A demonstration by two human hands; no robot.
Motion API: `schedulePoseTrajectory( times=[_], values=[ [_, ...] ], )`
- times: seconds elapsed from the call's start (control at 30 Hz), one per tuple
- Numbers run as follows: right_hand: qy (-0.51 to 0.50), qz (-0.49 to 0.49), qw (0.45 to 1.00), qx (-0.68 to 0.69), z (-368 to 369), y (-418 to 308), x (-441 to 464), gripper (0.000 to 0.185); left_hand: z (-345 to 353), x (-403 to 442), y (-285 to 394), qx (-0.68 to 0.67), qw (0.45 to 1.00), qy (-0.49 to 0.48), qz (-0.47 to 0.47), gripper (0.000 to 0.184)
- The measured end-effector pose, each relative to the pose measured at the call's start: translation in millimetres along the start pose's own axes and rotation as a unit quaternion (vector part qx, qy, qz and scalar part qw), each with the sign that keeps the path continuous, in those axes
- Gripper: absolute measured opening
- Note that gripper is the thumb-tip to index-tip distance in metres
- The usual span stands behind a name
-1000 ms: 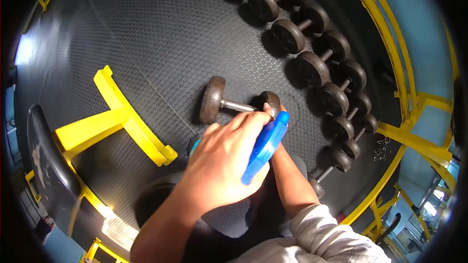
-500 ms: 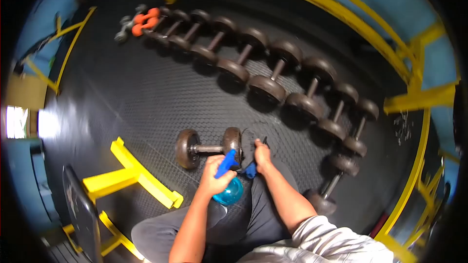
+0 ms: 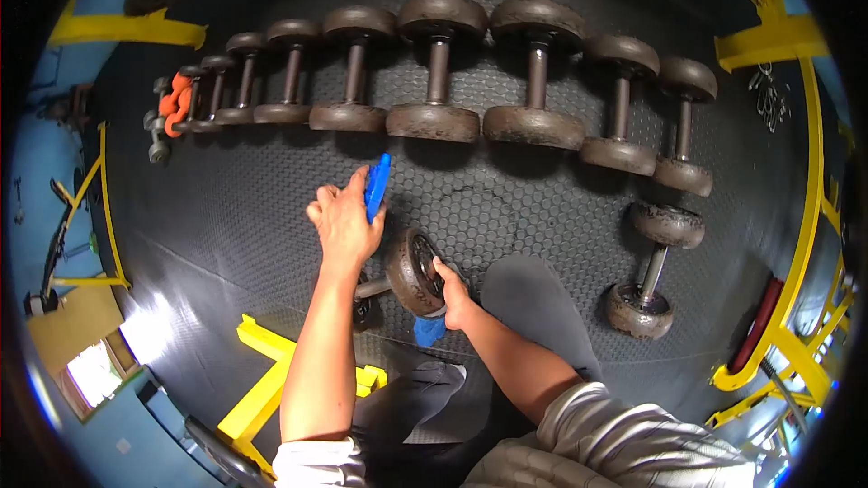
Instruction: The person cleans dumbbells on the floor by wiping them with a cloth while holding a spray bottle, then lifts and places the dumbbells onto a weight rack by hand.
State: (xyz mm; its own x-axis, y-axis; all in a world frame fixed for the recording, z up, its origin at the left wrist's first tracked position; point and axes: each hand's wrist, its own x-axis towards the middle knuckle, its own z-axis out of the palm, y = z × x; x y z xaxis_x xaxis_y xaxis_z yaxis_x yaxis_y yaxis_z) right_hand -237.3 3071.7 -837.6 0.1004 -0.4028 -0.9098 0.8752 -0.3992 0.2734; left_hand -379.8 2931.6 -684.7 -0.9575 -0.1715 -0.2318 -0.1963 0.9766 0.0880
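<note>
My left hand (image 3: 346, 221) is closed around a spray bottle (image 3: 378, 188). Its blue spray head points away from me, and the hand hides the rest of the bottle. Just in front of my legs is a worn brown dumbbell (image 3: 411, 276), its far-left end partly hidden behind my left forearm. My right hand (image 3: 457, 298) grips the dumbbell's right-hand weight, thumb on the outer face and the other fingers mostly hidden. A blue cloth (image 3: 429, 332) shows under that weight, beside the right hand.
A row of brown dumbbells (image 3: 434, 122) crosses the black rubber floor (image 3: 244, 208) ahead. One more dumbbell (image 3: 653, 271) lies to the right. Small orange dumbbells (image 3: 174, 108) are at the far left. A yellow frame foot (image 3: 271, 352) stands close on the left, a yellow rack (image 3: 805, 217) on the right.
My left hand has lifted the spray bottle forward, above the floor beyond the dumbbell. My right hand has come onto the dumbbell's weight. The view has turned toward the row.
</note>
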Motion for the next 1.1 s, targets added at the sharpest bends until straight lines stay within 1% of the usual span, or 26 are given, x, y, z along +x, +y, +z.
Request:
schedulePoseTrajectory(
  times=[0.03,0.07,0.13,0.2,0.27,0.3,0.33,0.4,0.47,0.53,0.57,0.6,0.63,0.67,0.73,0.77,0.8,0.83,0.9,1.0,1.03,1.07,1.1],
  values=[
    [0.025,0.013,1.000,0.002,6,-5,-10,0.068,16,5,-1,0.023,0.998,-0.051,-0.004,0.057],
    [0.022,0.014,1.000,0.015,4,-4,-8,0.068,28,6,0,0.048,0.996,-0.081,-0.004,0.059],
    [0.000,0.004,1.000,0.016,-3,-2,2,0.081,47,7,2,0.055,0.989,-0.139,0.006,0.055],
    [-0.008,0.012,0.999,0.033,-8,3,13,0.084,59,4,2,0.069,0.987,-0.143,0.003,0.055],
    [0.062,-0.013,0.998,-0.006,-2,4,12,0.085,69,-1,-2,0.045,0.984,-0.151,-0.087,0.055],
    [0.094,-0.033,0.995,-0.031,-1,7,10,0.090,72,-5,-7,0.009,0.985,-0.139,-0.101,0.053],
    [0.093,-0.031,0.995,-0.034,2,6,6,0.090,72,-6,-7,0.010,0.985,-0.139,-0.105,0.053],
    [0.087,-0.029,0.996,0.000,7,5,-1,0.092,69,-8,-8,-0.021,0.975,-0.109,-0.193,0.051],
    [0.080,-0.023,0.997,0.001,8,5,-4,0.093,62,-6,-5,-0.015,0.974,-0.109,-0.196,0.049],
    [0.077,-0.030,0.997,-0.013,5,6,4,0.092,55,-2,2,-0.018,0.942,-0.169,-0.290,0.051],
    [0.077,-0.028,0.997,-0.016,3,6,6,0.092,60,-3,0,-0.037,0.936,-0.188,-0.294,0.053],
    [0.054,-0.019,0.998,-0.001,1,6,7,0.092,67,-5,-4,-0.056,0.930,-0.206,-0.299,0.054],
    [0.031,-0.009,0.999,0.014,0,6,8,0.092,70,-6,-3,-0.077,0.926,-0.207,-0.305,0.055],
    [0.029,-0.008,0.999,0.010,-3,8,15,0.092,72,-8,-2,-0.087,0.921,-0.197,-0.324,0.051],
    [-0.010,-0.018,0.999,0.039,-5,10,22,0.092,75,-11,2,-0.091,0.923,-0.196,-0.318,0.050],
    [-0.012,-0.016,0.999,0.039,-4,8,21,0.092,75,-11,6,-0.084,0.920,-0.184,-0.336,0.048],
    [0.007,-0.023,0.999,0.028,-4,9,19,0.091,80,-13,4,-0.081,0.919,-0.184,-0.338,0.048],
    [0.024,-0.029,0.999,0.017,-2,9,13,0.091,82,-14,5,-0.113,0.915,-0.169,-0.350,0.047],
    [0.020,-0.026,0.999,0.019,2,7,2,0.090,82,-16,6,-0.154,0.906,-0.136,-0.370,0.043],
    [0.006,-0.028,0.999,0.038,9,5,-8,0.087,69,-22,12,-0.135,0.921,-0.110,-0.349,0.043],
    [0.037,-0.021,0.999,0.033,17,2,-26,0.087,68,-22,12,-0.137,0.914,-0.103,-0.369,0.042],
    [0.070,-0.014,0.997,0.026,22,0,-37,0.087,65,-24,11,-0.135,0.914,-0.102,-0.368,0.042],
    [0.053,-0.015,0.997,0.048,20,6,-34,0.087,63,-24,11,-0.134,0.915,-0.097,-0.367,0.042]
  ],
)
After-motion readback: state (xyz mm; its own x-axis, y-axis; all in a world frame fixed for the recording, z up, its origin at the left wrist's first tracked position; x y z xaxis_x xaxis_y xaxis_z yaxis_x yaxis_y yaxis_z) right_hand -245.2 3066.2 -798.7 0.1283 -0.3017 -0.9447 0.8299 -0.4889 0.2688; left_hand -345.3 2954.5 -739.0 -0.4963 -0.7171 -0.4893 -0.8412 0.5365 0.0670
